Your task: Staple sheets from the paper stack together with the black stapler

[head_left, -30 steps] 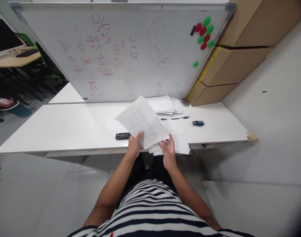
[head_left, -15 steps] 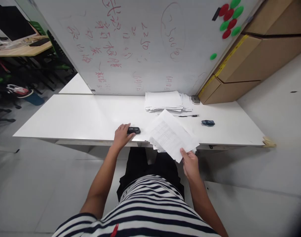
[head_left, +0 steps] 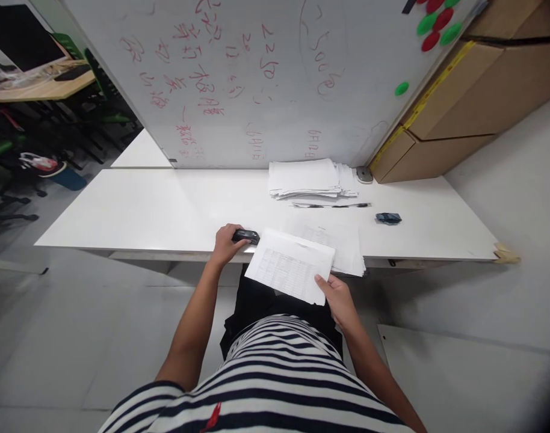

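L hand (head_left: 227,242) curled over black stapler (head_left: 245,236) at table (head_left: 135,210) front edge, fingers wrapped on it. R hand (head_left: 336,296) pinches corner of printed sheets (head_left: 289,265), held just off the edge w/ far end over the table. Loose papers (head_left: 345,243) beside; paper stack (head_left: 307,178), pen (head_left: 331,205) & small dark clip (head_left: 387,218) further back by whiteboard (head_left: 257,72).

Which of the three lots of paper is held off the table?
The printed sheets pinched by the right hand; the other two piles lie flat on the table.
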A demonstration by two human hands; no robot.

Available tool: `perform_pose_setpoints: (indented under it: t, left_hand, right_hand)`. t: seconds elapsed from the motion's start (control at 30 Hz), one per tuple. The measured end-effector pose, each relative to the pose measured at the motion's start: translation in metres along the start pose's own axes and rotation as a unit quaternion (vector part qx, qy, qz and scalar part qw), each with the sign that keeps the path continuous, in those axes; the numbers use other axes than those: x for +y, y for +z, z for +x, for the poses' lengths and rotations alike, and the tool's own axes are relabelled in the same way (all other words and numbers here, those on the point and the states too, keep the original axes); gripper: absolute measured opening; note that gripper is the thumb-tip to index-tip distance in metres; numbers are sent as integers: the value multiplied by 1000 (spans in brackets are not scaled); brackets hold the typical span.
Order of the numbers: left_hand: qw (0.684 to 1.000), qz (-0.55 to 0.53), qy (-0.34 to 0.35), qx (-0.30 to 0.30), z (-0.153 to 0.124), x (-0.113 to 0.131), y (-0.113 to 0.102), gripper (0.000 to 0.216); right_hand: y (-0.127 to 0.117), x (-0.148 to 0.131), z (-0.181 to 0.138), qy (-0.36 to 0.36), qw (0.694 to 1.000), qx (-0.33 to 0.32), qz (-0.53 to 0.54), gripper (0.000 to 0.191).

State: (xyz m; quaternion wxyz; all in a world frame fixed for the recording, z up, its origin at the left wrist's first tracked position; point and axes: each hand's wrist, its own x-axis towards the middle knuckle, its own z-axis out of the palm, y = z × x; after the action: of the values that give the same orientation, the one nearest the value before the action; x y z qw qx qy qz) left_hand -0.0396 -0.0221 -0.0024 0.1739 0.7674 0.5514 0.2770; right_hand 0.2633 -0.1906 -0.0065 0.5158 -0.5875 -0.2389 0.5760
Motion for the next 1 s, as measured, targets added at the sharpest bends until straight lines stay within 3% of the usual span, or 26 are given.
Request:
perform_pose_setpoints:
  t: [0.23, 0.5, 0.67, 0.77, 0.9, 1.0]
  left_hand:
    - [1000, 7, 19, 11, -1, -4, 2, 31]
    - [1000, 0, 26, -3, -2, -3, 1, 31]
    - [997, -11, 36, -67, -3, 0, -14, 41]
    - [991, -6, 25, -129, 8, 11, -27, 39]
    - [997, 36, 15, -62, 34, 43, -29, 43]
    - [994, 80, 52, -61, 46, 66, -18, 43]
  right_hand:
    - [9, 11, 8, -18, 997, 5, -77, 50]
    - [24, 9, 18, -21, 998, -18, -64, 51]
    - [34, 6, 23, -35, 996, -42, -69, 53]
    - [37, 6, 22, -36, 997, -43, -57, 52]
    - [38, 10, 18, -40, 997, -41, -47, 52]
    - [37, 14, 17, -45, 996, -37, -73, 53]
